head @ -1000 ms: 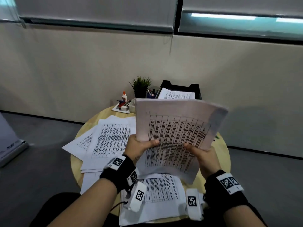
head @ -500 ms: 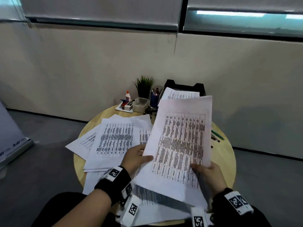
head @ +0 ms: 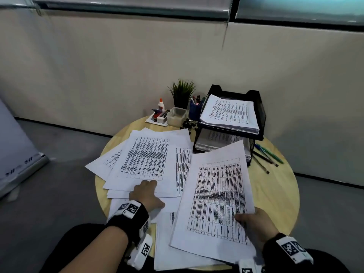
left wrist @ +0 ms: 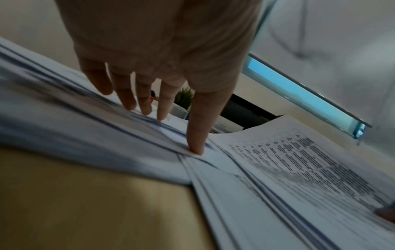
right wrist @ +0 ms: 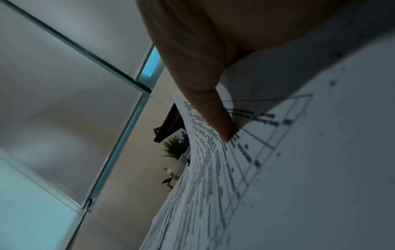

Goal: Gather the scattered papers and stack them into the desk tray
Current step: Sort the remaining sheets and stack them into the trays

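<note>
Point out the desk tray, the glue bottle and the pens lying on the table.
desk tray (head: 261, 115): head view, right wall of top tier.
glue bottle (head: 161, 106): head view, white body.
pens (head: 270, 155): head view, green pen's barrel.

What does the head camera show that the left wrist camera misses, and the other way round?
Only the head view shows the whole round table, the pens, the glue bottle and the right hand pinching a sheaf of papers. Only the left wrist view shows the left hand from beneath, its fingers straight, tips touching the scattered papers. Both show the plant, the black desk tray and printed tables.
</note>
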`<state>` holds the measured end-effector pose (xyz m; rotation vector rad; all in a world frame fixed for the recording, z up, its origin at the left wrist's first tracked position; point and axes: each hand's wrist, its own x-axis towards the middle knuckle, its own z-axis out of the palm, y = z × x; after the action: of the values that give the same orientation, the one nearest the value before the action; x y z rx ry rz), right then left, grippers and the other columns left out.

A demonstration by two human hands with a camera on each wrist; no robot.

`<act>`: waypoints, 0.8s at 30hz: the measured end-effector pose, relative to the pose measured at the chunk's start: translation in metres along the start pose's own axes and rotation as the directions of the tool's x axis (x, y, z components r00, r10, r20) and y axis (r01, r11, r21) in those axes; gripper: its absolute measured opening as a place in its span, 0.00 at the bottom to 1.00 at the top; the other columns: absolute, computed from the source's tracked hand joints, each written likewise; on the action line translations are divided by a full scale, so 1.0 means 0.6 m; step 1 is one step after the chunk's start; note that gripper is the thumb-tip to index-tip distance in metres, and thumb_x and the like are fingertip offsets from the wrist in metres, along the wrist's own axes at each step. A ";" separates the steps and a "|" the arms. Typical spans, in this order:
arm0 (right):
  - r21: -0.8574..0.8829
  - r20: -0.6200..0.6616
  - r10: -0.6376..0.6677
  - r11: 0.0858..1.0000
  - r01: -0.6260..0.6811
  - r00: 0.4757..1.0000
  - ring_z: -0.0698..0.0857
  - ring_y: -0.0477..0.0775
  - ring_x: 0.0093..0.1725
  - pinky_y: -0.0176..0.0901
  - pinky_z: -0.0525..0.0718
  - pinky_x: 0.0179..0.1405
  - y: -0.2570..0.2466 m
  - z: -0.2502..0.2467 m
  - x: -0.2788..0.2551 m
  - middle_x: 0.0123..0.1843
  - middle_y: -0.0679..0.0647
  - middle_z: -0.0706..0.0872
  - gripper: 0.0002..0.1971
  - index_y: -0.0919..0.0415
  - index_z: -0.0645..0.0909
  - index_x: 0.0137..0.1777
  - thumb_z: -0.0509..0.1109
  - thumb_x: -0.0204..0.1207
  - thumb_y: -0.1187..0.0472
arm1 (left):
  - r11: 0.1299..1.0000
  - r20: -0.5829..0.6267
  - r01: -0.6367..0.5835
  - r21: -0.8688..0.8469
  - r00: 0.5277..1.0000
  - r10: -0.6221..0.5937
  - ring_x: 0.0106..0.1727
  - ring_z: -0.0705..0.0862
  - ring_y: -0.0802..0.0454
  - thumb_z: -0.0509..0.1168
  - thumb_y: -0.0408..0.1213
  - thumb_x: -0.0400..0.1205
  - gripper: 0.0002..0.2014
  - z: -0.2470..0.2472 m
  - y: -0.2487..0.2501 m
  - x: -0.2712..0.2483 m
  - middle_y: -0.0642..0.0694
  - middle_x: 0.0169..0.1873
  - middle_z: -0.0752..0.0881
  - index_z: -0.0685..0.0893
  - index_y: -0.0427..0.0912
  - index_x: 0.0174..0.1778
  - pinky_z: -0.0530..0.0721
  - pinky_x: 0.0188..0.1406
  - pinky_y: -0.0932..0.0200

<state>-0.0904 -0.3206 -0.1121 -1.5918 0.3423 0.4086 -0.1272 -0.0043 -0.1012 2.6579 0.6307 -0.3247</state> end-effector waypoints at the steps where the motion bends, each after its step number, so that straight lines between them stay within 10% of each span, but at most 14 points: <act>1: -0.003 0.003 -0.004 1.000 0.004 1.000 0.71 0.64 0.40 0.52 0.70 0.40 0.000 0.003 0.002 0.39 0.67 0.72 0.10 0.74 0.75 0.47 0.69 0.68 0.81 | 0.999 -0.005 0.001 0.053 1.000 -0.001 0.73 0.68 0.42 0.73 0.53 0.67 0.39 -0.001 0.006 0.001 0.45 0.72 0.69 0.68 0.49 0.74 0.70 0.69 0.49; 6: -0.003 0.028 -0.067 0.998 0.067 0.997 0.81 0.63 0.39 0.52 0.77 0.43 -0.008 0.008 0.001 0.39 0.70 0.84 0.09 0.81 0.78 0.49 0.63 0.70 0.84 | 0.996 0.053 -0.039 0.077 0.998 0.035 0.83 0.50 0.44 0.71 0.58 0.68 0.47 0.009 0.014 0.027 0.41 0.82 0.52 0.58 0.45 0.80 0.55 0.80 0.43; 12: 0.056 0.050 -0.091 0.995 0.089 0.995 0.84 0.73 0.47 0.61 0.78 0.53 -0.015 0.007 0.007 0.48 0.77 0.85 0.14 0.81 0.76 0.52 0.56 0.70 0.89 | 0.976 0.073 -0.036 0.216 0.997 0.020 0.80 0.56 0.37 0.60 0.62 0.77 0.43 0.010 0.035 0.032 0.36 0.81 0.54 0.49 0.47 0.82 0.63 0.75 0.40; 16: 0.034 0.010 -0.100 0.994 0.099 0.995 0.83 0.71 0.45 0.59 0.77 0.48 -0.014 0.008 0.006 0.51 0.81 0.83 0.13 0.82 0.74 0.53 0.58 0.69 0.88 | 0.953 0.034 -0.033 0.302 0.999 0.024 0.72 0.66 0.38 0.53 0.44 0.84 0.26 0.003 0.042 0.033 0.37 0.72 0.67 0.58 0.47 0.79 0.72 0.67 0.42; 20: -0.017 -0.005 -0.095 0.995 0.094 0.996 0.84 0.72 0.45 0.62 0.81 0.47 -0.017 0.007 0.007 0.52 0.78 0.83 0.16 0.74 0.73 0.59 0.60 0.72 0.85 | 0.989 0.037 -0.102 0.108 0.994 0.099 0.61 0.78 0.39 0.48 0.38 0.87 0.22 -0.019 0.032 0.034 0.38 0.61 0.79 0.64 0.52 0.78 0.79 0.61 0.46; 24: 0.077 0.053 -0.080 0.994 0.076 0.995 0.83 0.74 0.50 0.66 0.81 0.54 -0.030 0.008 -0.005 0.55 0.76 0.82 0.19 0.73 0.70 0.62 0.53 0.74 0.86 | 0.971 0.097 -0.164 -0.176 0.978 0.183 0.72 0.75 0.43 0.44 0.45 0.89 0.22 -0.041 0.059 -0.019 0.40 0.75 0.73 0.59 0.49 0.81 0.72 0.70 0.55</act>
<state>-0.0853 -0.3147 -0.0948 -1.5125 0.2491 0.3749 -0.1173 -0.0277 -0.0643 2.4914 0.3694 -0.3525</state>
